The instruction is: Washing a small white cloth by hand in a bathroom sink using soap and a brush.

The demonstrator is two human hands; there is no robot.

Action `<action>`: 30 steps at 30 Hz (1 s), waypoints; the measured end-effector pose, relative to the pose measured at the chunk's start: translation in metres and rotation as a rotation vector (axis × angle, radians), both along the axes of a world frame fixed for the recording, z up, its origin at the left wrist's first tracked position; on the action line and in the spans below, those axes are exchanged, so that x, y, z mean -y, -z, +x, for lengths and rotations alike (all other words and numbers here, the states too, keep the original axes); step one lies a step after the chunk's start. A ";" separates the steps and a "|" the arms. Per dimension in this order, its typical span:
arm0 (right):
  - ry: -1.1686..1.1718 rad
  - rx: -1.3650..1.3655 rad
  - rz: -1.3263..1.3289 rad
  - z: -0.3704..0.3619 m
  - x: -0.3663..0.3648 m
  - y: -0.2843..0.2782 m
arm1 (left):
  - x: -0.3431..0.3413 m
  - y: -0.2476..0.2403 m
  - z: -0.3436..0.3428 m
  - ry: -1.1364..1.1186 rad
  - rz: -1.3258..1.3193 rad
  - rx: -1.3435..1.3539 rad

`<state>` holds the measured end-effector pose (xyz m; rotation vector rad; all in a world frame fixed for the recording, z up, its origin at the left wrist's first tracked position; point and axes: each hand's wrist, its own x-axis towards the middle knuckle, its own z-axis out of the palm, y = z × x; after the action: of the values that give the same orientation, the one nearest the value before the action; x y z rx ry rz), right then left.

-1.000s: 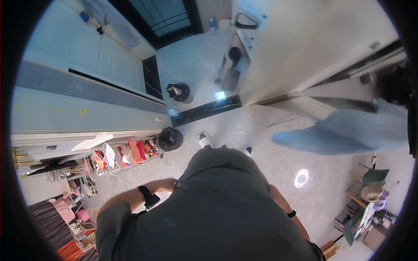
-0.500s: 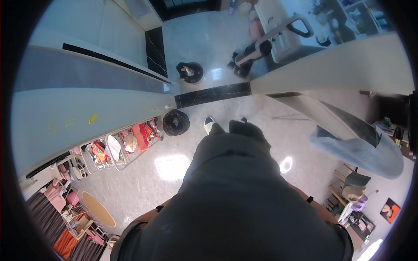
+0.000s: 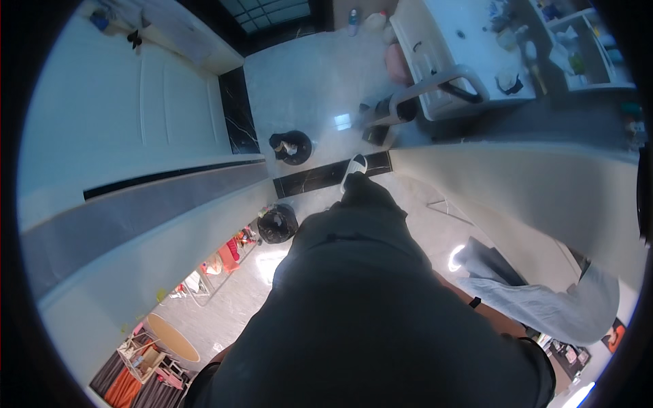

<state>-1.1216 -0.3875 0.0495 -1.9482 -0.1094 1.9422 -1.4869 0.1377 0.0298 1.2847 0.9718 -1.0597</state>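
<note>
Right hand hidden by the torso, only the forearm (image 3: 493, 314) with its black band (image 3: 475, 302) showing; no telling whether the fingers are spread, curled or gripping. Left hand also out of sight, just a sliver of arm at the body's left edge; grip unknown. Main change: the person has stepped forward, one white shoe (image 3: 351, 177) now at the dark sill, where half a second ago it was on the near floor. Reads as walking, not handling; no contact with any item visible. Nearest things: lined black bin (image 3: 277, 224) on the floor just beside the left thigh, and grey-blue cloth (image 3: 537, 306) off past the right forearm. Sill (image 3: 306, 180) is black, veined, crossing the doorway; floor is pale grey, glossy, with light reflections on both sides. Near side, left: wire rack (image 3: 204, 289) of packets, now partly cut off by the wall, plus an oval tan board (image 3: 172, 338). Beyond the sill: smaller dark bin (image 3: 296, 151), upright vacuum (image 3: 389, 111) with its handle overlapping the white basin (image 3: 439, 37), can't tell if touching; pink item (image 3: 397, 64) and bottle (image 3: 353, 24) farther back, gridded glass (image 3: 269, 13) at the top.
</note>
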 end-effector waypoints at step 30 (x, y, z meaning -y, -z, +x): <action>0.835 0.072 -0.068 0.244 -0.342 0.023 | -0.446 0.049 0.739 0.701 0.035 0.156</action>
<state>-0.8772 -0.0458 0.0268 -1.6948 0.6526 1.3225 -0.7482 0.5841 -0.0193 1.7667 0.4149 -1.4402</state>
